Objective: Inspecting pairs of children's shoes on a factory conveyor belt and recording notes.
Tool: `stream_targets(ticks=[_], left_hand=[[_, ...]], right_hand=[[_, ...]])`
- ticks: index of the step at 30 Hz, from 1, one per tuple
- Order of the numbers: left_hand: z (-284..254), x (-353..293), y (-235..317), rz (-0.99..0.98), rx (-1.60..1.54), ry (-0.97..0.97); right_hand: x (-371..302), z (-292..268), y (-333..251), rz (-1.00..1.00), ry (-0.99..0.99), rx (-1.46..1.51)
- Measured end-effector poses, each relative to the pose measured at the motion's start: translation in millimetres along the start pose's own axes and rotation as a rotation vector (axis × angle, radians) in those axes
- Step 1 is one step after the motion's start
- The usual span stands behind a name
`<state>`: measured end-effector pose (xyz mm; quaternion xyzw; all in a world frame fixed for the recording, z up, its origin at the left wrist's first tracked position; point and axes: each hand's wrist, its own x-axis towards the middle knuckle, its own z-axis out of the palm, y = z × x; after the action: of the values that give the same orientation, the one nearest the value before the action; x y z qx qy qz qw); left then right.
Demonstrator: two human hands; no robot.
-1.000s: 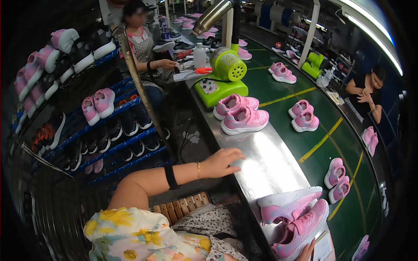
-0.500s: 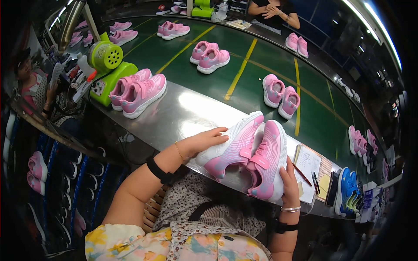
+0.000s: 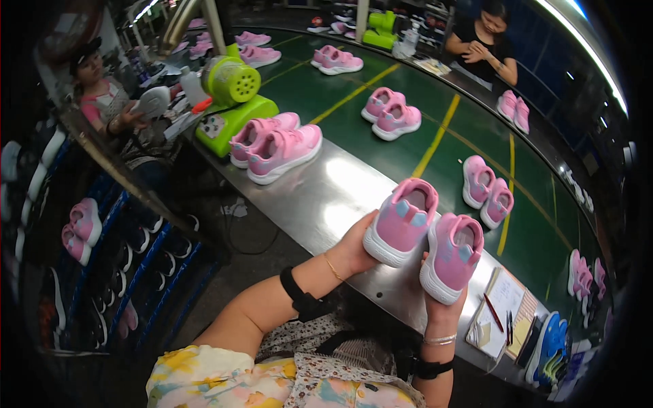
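Note:
A pair of pink children's sneakers with white soles is held up over the metal bench edge, heels toward me. My left hand (image 3: 359,249) grips the left sneaker (image 3: 400,228) from its outer side, with most of its fingers behind the shoe. Under the right sneaker (image 3: 450,262), my right hand (image 3: 445,307) is closed about the sole, its fingers mostly hidden. The two shoes are close side by side, openings tilted up. Left of them, another pink pair (image 3: 282,149) stands on the metal bench (image 3: 340,183) by a lime-green machine (image 3: 235,92).
Beyond the bench runs a green conveyor (image 3: 435,95) with yellow lines and several pink pairs. Right of my hands lie a notepad (image 3: 500,299) with pens and a blue shoe (image 3: 544,343). Two people sit at the left and far side. A shoe rack (image 3: 136,272) stands lower left.
Both sneakers have turned from toes up and soles outward to heels facing me. My view has swung left, so the bench and conveyor appear farther right.

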<state>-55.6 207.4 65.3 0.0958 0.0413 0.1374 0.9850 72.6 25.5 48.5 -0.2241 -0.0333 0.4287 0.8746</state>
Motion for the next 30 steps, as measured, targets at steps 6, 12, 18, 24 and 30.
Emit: stream_targets(ticks=[6,12,18,24,30], left_hand=[[4,-2,0,-0.013,0.049,0.189],[-34,8,0,0.375,1.112,0.477],[-67,11,-11,0.563,1.797,0.39],[-56,-5,-41,0.66,1.792,0.464],[-58,-22,-23,0.563,1.642,0.265]], right_hand=[[24,-15,18,-0.133,-0.051,-0.477],[36,-49,-11,-0.247,0.103,-0.954],[3,23,-46,-0.797,-0.037,-2.076],[-23,80,-30,-0.191,-0.81,-2.432],[-9,73,-19,-0.113,-0.711,-2.45]])
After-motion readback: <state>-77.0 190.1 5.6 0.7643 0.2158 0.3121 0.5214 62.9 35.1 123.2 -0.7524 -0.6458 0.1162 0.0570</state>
